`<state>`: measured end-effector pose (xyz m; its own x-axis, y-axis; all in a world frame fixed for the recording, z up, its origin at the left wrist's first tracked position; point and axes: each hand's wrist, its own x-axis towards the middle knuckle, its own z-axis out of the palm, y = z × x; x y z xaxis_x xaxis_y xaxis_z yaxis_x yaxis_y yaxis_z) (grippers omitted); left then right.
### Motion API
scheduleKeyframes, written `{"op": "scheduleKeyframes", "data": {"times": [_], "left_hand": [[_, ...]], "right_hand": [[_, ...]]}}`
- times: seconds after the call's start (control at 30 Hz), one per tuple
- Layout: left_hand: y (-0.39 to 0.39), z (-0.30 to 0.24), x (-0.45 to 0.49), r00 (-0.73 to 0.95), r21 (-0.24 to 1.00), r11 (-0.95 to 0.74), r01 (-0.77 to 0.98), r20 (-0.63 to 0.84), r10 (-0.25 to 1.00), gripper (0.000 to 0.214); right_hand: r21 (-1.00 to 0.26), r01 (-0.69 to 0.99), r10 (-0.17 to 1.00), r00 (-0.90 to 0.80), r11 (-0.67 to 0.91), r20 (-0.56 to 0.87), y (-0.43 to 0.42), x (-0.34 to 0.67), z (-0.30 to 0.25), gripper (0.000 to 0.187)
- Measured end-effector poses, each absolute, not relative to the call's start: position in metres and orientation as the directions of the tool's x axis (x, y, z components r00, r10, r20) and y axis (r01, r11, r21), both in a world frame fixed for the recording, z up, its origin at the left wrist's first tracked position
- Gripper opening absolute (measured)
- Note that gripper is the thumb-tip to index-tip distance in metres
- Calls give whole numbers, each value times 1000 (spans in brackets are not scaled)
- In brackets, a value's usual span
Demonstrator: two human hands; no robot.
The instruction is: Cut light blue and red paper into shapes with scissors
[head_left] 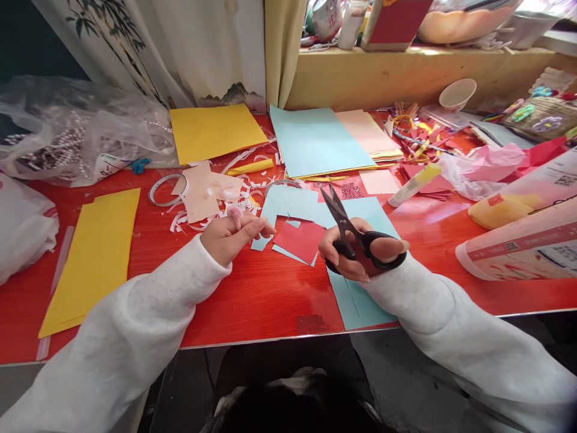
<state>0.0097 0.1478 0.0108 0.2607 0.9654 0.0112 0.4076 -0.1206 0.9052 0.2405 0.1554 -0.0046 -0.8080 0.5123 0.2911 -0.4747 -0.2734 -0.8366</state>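
My right hand [349,249] holds black-handled scissors [345,225], blades parted slightly and pointing up and away. Beneath it lies a large light-blue sheet [360,307] reaching the table's front edge. My left hand [237,234], with a fuzzy pink ring [235,215] on one finger, hovers near the cut blue paper, its fingers loosely stretched to the right and nothing visible in them. Between the hands a red paper square [300,239] rests on a blue piece. Just behind is another cut blue piece [293,201]. Pale pink paper pieces [201,195] and white shreds lie beyond my left hand.
Yellow strips [97,252] lie at left, near a plastic bag of beads [67,138]. Yellow sheets [214,132] and blue sheets [315,141] are at the back. A tape roll [166,189], a glue stick [415,185] and a large bottle [518,240] also stand or lie around.
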Motion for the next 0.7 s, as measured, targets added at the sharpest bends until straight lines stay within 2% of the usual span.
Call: {"op": "scheduleKeyframes", "data": {"times": [0.17,0.33,0.5,0.7], "left_hand": [[146,12,11,238,909,-104,403,6,971,40],[147,12,10,291,901,-133,413,8,957,39],[146,13,12,302,896,-147,418,15,953,36],[144,15,15,307,900,-163,404,34,951,34]], "right_hand": [[-870,-432,486,-828,-237,279,158,241,-3,56],[-886,-412,442,-849,-211,290,159,239,-2,64],[-890,-375,440,-866,-259,237,156,239,-2,66],[-883,-335,420,-889,-330,180,155,238,1,60]]}}
